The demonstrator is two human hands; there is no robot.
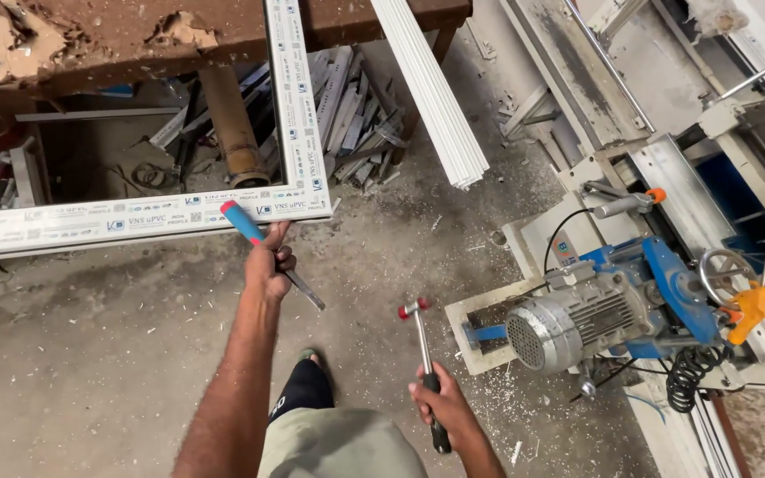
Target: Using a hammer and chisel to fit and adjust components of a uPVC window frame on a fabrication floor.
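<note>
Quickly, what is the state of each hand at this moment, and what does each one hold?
Left hand: closed around a chisel with a blue and red handle.
Right hand: closed around the black grip of a small hammer.

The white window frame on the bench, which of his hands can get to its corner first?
Probably the left hand: holding the chisel, it is right below the white frame corner. The right hand, holding the hammer, is farther back.

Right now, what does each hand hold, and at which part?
The left hand grips a chisel between its blue-and-red handle and metal blade. The right hand holds a small hammer low on its black grip.
</note>
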